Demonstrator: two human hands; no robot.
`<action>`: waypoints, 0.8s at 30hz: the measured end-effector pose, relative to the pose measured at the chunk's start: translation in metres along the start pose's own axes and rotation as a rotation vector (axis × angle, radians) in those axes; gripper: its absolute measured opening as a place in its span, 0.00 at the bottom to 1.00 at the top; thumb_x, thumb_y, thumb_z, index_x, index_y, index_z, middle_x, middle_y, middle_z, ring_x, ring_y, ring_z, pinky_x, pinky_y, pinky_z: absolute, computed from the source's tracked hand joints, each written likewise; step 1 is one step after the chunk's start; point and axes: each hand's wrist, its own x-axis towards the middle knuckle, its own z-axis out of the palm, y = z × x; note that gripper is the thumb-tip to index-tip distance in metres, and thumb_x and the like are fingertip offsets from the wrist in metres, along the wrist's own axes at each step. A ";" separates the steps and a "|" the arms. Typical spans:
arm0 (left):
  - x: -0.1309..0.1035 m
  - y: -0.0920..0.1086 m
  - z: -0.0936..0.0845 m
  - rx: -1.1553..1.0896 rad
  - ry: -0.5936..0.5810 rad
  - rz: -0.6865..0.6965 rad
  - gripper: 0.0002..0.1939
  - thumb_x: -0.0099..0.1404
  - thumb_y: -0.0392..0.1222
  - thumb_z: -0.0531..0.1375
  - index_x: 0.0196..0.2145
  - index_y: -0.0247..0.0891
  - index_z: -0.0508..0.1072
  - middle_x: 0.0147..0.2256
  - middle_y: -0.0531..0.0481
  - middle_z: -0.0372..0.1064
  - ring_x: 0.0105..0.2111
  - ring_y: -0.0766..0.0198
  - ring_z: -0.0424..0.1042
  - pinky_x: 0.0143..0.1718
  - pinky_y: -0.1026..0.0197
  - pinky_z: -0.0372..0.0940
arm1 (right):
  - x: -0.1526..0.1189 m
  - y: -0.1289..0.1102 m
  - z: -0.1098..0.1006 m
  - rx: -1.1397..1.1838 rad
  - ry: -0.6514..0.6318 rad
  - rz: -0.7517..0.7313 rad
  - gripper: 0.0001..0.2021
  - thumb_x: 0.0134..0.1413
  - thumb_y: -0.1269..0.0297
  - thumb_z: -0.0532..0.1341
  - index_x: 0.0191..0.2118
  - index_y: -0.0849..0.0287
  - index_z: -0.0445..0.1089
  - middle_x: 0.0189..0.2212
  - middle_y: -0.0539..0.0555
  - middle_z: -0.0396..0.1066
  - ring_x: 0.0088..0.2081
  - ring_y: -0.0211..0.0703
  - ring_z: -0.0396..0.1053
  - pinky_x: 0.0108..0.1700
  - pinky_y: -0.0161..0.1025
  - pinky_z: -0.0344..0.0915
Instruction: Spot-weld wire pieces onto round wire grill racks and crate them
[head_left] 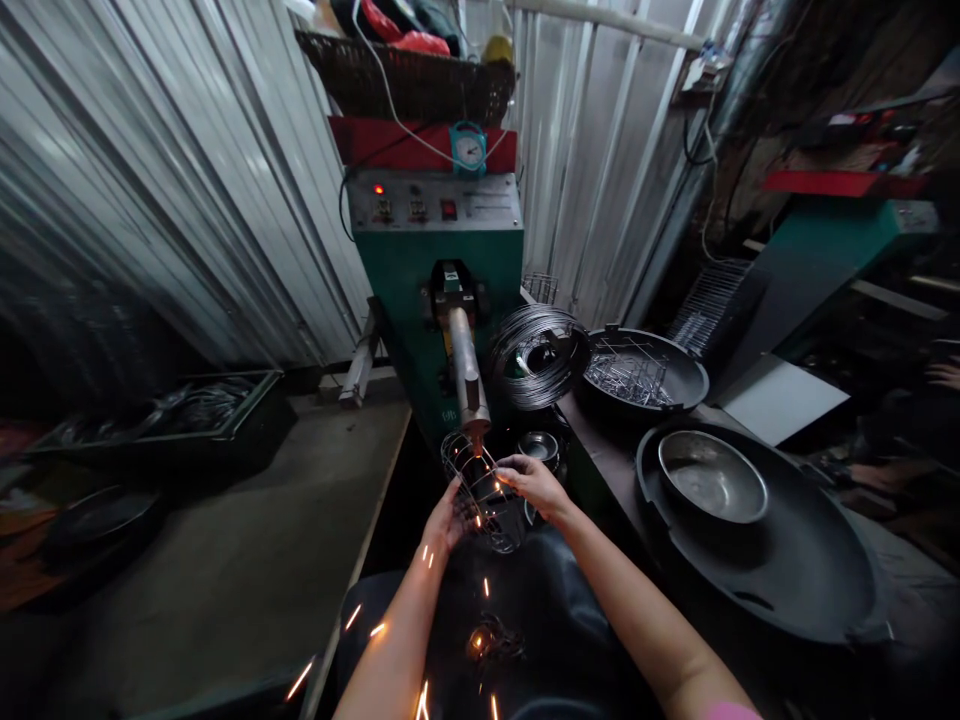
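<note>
A small round wire cage [504, 543] sits under the copper tip [475, 430] of a spot welder's metal arm [466, 370]. Orange sparks fly from the contact point and fall toward my lap. My left hand [448, 520] is closed around the cage's left side, its fingers partly behind the wires. From the right, my right hand [534, 483] pinches the cage's upper edge close to the tip; a thin wire may be between the fingers, but I cannot make it out.
The green welder body [439, 260] stands ahead, a wire coil [540, 385] beside it. At right are a black pan [686, 375] of wire pieces and a wide black pan [810, 600] holding a steel bowl [712, 505]. A green bin [255, 410] stands left. Another person's hand [946, 374] shows far right.
</note>
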 end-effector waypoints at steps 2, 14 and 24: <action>-0.004 -0.009 -0.009 0.072 0.063 0.082 0.29 0.57 0.60 0.56 0.45 0.32 0.66 0.31 0.43 0.67 0.28 0.59 0.69 0.29 0.55 0.67 | -0.012 0.007 -0.009 -0.002 -0.005 0.035 0.20 0.37 0.52 0.66 0.35 0.61 0.71 0.24 0.48 0.66 0.24 0.34 0.59 0.27 0.33 0.54; 0.007 -0.038 -0.018 1.187 0.304 1.391 0.27 0.55 0.41 0.61 0.52 0.36 0.62 0.52 0.37 0.59 0.54 0.48 0.59 0.54 0.42 0.56 | -0.042 0.038 -0.027 -0.129 -0.074 -0.083 0.10 0.42 0.58 0.62 0.29 0.60 0.69 0.24 0.48 0.67 0.30 0.39 0.63 0.38 0.39 0.59; 0.007 -0.030 -0.020 1.078 0.283 1.378 0.29 0.52 0.46 0.64 0.50 0.36 0.62 0.46 0.39 0.66 0.48 0.50 0.65 0.49 0.46 0.61 | -0.021 0.008 -0.009 -0.246 0.002 -0.169 0.06 0.46 0.63 0.56 0.29 0.59 0.67 0.26 0.49 0.66 0.32 0.40 0.64 0.37 0.37 0.60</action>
